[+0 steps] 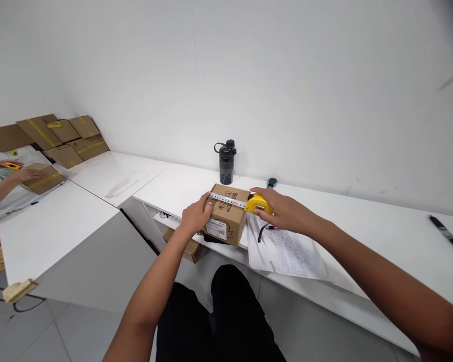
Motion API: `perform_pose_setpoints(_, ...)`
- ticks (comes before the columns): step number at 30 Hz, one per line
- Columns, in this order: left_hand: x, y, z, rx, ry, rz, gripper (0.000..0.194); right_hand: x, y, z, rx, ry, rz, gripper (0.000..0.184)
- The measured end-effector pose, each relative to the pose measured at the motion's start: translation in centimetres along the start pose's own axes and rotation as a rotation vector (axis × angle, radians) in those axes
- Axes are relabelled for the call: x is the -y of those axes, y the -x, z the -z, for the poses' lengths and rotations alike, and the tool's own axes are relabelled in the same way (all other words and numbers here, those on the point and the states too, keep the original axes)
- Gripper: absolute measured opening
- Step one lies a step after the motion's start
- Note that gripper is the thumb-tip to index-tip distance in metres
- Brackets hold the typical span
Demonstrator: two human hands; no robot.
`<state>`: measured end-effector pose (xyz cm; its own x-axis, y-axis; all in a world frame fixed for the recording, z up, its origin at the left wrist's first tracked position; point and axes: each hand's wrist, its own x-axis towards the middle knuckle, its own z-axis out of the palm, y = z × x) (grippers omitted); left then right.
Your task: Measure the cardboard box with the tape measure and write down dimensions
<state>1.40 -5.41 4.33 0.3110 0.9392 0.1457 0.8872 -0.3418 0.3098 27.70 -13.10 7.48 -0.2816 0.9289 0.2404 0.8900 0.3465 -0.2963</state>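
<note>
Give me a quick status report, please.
Left hand on cardboard box. Right hand gripping yellow tape measure. Blade stretched across box top. No obstruction visible.

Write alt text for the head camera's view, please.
A person's right hand holds a yellow tape measure, its blade stretched across the top of a cardboard box; the left hand touches the box's left edge by the blade's end. A dark bottle stands behind, on a white table with papers at right.
</note>
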Motion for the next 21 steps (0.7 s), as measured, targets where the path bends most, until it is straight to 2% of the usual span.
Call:
perform_pose_setpoints(7, -0.1, 0.1, 0.0, -0.010, 0.043, 0.030, 0.051, -0.2, -0.1, -0.8, -0.086, -0.004, -0.041, 0.061)
perform_pose_setpoints(12, -0.2, 0.3, -0.6, -0.057, 0.128, 0.054, 0.050, 0.8, -0.5, -1.0, -0.138, 0.060, -0.023, 0.062)
perform_pose_setpoints(15, -0.1, 0.2, -1.0, -0.101, 0.175, 0.043, 0.048, 1.9, -2.4, -1.4, -0.150, 0.063, 0.010, 0.064)
perform_pose_setpoints(19, 0.1, -0.1, -1.8, -0.179, 0.329, 0.020, 0.048, 3.7, -7.3, -2.6, -0.121, 0.025, 0.087, 0.060)
perform_pose_setpoints(21, 0.1, -0.2, -2.5, -0.219, 0.439, 0.063, 0.054, 4.5, -9.4, -3.0, -0.115, 0.014, 0.138, 0.054)
